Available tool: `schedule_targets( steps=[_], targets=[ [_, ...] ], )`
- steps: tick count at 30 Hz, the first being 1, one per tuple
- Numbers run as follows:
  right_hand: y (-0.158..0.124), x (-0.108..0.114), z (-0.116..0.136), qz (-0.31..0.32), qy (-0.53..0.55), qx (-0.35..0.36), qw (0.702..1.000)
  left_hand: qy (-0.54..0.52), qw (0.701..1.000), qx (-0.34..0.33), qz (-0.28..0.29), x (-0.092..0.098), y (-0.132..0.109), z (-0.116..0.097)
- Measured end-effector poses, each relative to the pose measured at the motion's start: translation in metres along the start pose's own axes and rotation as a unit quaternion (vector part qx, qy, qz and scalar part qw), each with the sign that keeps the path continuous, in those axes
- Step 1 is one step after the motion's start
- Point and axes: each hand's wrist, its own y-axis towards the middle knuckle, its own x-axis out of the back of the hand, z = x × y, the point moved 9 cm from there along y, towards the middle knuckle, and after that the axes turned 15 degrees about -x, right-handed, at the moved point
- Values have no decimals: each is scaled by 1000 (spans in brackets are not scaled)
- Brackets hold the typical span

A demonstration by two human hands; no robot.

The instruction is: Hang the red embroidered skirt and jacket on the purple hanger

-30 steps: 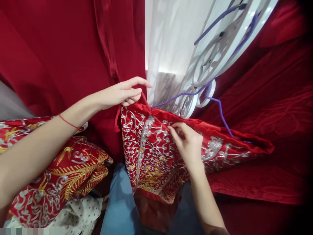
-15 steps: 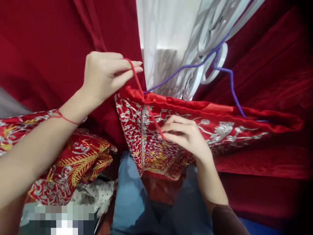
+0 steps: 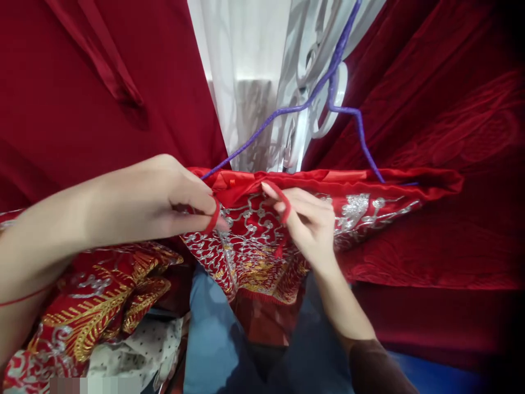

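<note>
A red skirt-like garment (image 3: pixel 258 262) with silver and gold embroidery hangs by its waistband from a purple hanger (image 3: pixel 275 114). Along the left part of that waistband, my left hand (image 3: pixel 180 202) pinches a red cord (image 3: pixel 214 214), which loops round its fingertips. To its right, my right hand (image 3: pixel 307 219) has thumb and forefinger closed on another length of the same red cord, which curves over the forefinger and ends in a dangling tip below. Both hands are right in front of the waistband. The stretch of cord between them is partly hidden against the red cloth.
Behind the hanger stands white scrollwork (image 3: pixel 328 109) with pale sheer cloth. Dark red drapes (image 3: pixel 102 82) hang left and right. A gold-embroidered red garment (image 3: pixel 94 312) and polka-dot cloth (image 3: pixel 139 345) lie at lower left. My blue-trousered knees (image 3: pixel 213 334) are below.
My left hand has come down from above the waistband to its front. My right hand has risen slightly, and the cord, stretched between the hands before, now loops at each.
</note>
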Motion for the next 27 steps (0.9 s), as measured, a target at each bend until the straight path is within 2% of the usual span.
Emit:
schedule_targets(
  steps=[3,6,9,14,17,21,24,27],
  targets=[
    [0,-14,9,2,-61,52,997,53,996,-33,59,-29,3,-7],
    [-2,-27,18,-4,-113,122,986,87,996,9,25,-37,5,4],
    [-7,-34,27,-38,-172,207,962,42,998,31,20,-40,6,14],
    [-20,-38,36,-136,-231,314,911,-65,996,55,23,-37,2,23],
    [-26,-43,38,-175,-255,340,888,-105,991,82,14,-35,-1,30],
    [-26,-58,37,-185,-292,363,866,-137,985,96,53,-41,-3,35],
    [-25,-61,34,-209,-286,363,862,-111,988,78,71,-43,-2,33],
    [-27,-62,31,-237,-287,376,849,-58,995,55,60,-41,1,28]
  ],
)
